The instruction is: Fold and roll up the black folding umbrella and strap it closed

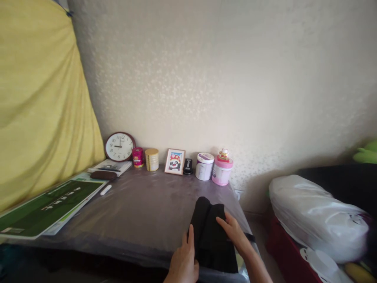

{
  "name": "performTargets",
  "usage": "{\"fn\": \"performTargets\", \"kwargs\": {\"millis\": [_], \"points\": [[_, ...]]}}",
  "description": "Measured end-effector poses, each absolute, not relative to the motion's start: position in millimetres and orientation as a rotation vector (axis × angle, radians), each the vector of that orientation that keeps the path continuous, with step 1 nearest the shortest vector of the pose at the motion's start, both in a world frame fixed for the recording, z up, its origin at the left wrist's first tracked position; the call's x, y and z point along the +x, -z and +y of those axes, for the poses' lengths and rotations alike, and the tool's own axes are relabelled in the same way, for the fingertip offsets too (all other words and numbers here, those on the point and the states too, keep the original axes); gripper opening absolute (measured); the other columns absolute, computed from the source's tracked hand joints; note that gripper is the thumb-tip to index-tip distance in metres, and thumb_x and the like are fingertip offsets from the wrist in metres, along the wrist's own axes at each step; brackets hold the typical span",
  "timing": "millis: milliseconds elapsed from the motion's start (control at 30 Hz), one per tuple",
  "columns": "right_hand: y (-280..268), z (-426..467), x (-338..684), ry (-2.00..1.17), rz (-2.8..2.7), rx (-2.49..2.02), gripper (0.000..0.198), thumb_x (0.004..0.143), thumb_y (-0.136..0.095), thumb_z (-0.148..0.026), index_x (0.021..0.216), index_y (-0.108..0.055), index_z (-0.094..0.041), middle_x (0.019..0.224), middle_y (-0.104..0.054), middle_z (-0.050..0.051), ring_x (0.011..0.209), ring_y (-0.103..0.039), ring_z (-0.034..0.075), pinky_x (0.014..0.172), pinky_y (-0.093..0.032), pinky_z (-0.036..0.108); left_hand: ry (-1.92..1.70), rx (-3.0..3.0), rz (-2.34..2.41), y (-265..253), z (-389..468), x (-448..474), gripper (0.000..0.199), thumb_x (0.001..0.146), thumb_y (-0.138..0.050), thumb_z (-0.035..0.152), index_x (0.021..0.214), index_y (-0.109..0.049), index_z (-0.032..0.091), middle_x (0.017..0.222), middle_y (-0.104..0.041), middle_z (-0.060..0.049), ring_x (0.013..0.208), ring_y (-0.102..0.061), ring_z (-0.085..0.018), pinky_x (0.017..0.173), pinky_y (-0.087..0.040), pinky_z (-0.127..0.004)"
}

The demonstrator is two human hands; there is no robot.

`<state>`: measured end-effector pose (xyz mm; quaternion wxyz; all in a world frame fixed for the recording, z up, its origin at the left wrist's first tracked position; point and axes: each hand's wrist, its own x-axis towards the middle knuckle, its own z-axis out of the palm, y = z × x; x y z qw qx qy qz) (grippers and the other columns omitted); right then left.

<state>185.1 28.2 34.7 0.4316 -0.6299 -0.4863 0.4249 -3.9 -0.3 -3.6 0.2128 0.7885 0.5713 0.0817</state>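
Observation:
A black, flat, folded item point(213, 239) lies at the right front of the covered table, with a rolled or raised fold along its left side. It looks like cloth or a soft case; its exact kind cannot be made out. My left hand point(184, 257) grips its left edge, the thumb side uppermost. On the opposite side my right hand point(234, 232) holds the upper right edge, index finger on top and the other fingers partly hidden at the edge. A black strap end point(250, 237) shows beside my right wrist.
Along the wall stand a clock point(120, 146), pink tin point(137, 158), yellow-lidded can point(152, 160), panda picture frame point(174, 161), small black object point(188, 166), white tub point(204, 167) and pink tub point(221, 173) with a figurine. Green board point(55, 204) left; white bag point(318, 216) right.

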Motion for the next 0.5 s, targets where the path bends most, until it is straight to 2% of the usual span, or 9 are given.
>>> {"fn": "performTargets", "kwargs": {"millis": [200, 367, 500], "points": [[-41, 54, 152, -1.142, -1.131, -1.241, 0.042, 0.066, -0.064, -0.049, 0.084, -0.053, -0.013, 0.068, -0.059, 0.002, 0.062, -0.057, 0.016, 0.055, -0.044, 0.026, -0.199, 2.155, 1.61, 4, 0, -2, 0.091, 0.064, -0.046, 0.003, 0.142, 0.0, 0.008, 0.143, -0.022, -0.019, 0.099, -0.058, -0.026, 0.085, -0.047, -0.037], [-14, 81, 138, -1.13, -1.208, -1.272, 0.043, 0.066, -0.063, -0.05, 0.084, -0.052, -0.013, 0.067, -0.059, 0.003, 0.058, -0.057, 0.016, 0.051, -0.043, 0.025, -0.182, 2.142, 1.576, -2, 0, -1, 0.091, 0.062, -0.046, 0.001, 0.142, -0.004, 0.007, 0.145, -0.014, -0.019, 0.096, -0.059, -0.025, 0.085, -0.048, -0.035], [4, 94, 135, -1.022, -1.296, -1.427, 0.042, 0.07, -0.057, -0.042, 0.097, -0.052, -0.01, 0.071, -0.061, 0.004, 0.063, -0.058, 0.017, 0.053, -0.045, 0.026, -0.18, 2.163, 1.567, -1, 2, -5, 0.085, 0.063, -0.047, 0.002, 0.14, -0.012, 0.003, 0.145, -0.011, -0.022, 0.105, -0.056, -0.023, 0.09, -0.045, -0.029]]}}
